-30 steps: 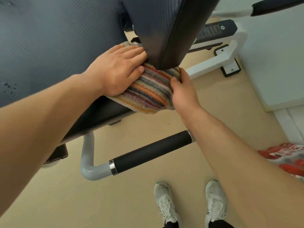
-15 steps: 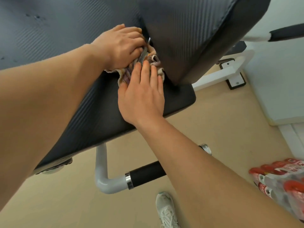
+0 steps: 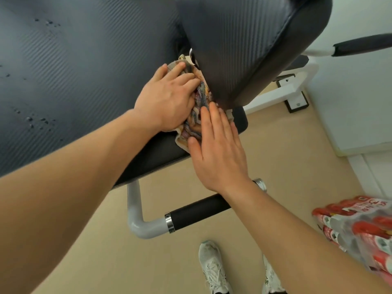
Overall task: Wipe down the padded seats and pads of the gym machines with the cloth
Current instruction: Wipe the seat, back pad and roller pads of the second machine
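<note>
A striped, multicoloured cloth (image 3: 200, 100) lies bunched in the gap where the black padded seat (image 3: 84, 71) meets the upright black back pad (image 3: 244, 43). My left hand (image 3: 167, 98) presses down on the cloth's upper part with fingers closed over it. My right hand (image 3: 216, 151) lies flat on the cloth's lower edge, fingers straight and pointing toward the back pad. Most of the cloth is hidden under both hands. Small droplets dot the seat at the left.
A grey tube with a black foam handle (image 3: 197, 211) juts out below the seat. A white machine frame (image 3: 282, 92) stands at the right, with another black-padded bar (image 3: 360, 44) above it. A shrink-wrapped pack of red bottles (image 3: 358, 228) sits on the beige floor. My white shoes (image 3: 212, 266) are below.
The cloth went from spread at the seat's corner to bunched in the gap under the back pad. My right hand moved from its edge onto its top. Both hands have slid toward the seat's front edge.
</note>
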A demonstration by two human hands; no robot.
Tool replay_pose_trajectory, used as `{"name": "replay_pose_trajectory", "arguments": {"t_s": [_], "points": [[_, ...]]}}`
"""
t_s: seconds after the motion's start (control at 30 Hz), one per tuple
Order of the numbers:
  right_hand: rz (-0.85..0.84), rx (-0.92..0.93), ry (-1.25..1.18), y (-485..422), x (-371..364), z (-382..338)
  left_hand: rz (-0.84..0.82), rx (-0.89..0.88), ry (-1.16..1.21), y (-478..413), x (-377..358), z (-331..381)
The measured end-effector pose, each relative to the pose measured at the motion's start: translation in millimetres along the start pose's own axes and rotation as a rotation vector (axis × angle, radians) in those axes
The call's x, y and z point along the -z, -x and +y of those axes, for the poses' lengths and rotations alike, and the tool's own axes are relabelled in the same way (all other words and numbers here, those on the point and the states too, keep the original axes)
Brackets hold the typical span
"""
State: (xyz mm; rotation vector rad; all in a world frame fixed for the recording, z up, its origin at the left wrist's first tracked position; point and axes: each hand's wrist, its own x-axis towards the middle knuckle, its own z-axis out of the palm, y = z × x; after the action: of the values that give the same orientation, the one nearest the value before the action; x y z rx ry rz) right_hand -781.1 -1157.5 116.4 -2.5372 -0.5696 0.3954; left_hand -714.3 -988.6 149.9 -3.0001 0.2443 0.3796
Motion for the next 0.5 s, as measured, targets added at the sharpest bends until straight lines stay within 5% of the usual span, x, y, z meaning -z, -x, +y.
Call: {"name": "replay_pose_trajectory", "arguments": {"t_s": [0.27, 0.5], "points": [[0.01, -0.024, -0.032, -10.6, 7.7, 32.7, 0.066, 0.181, 0.022, 6.8, -17.7, 47.8], [-0.205, -0.13, -0.098, 16.2, 11.2, -0.6, 0.006, 0.049, -0.017, 82.2, -9.6, 45.0]]}}
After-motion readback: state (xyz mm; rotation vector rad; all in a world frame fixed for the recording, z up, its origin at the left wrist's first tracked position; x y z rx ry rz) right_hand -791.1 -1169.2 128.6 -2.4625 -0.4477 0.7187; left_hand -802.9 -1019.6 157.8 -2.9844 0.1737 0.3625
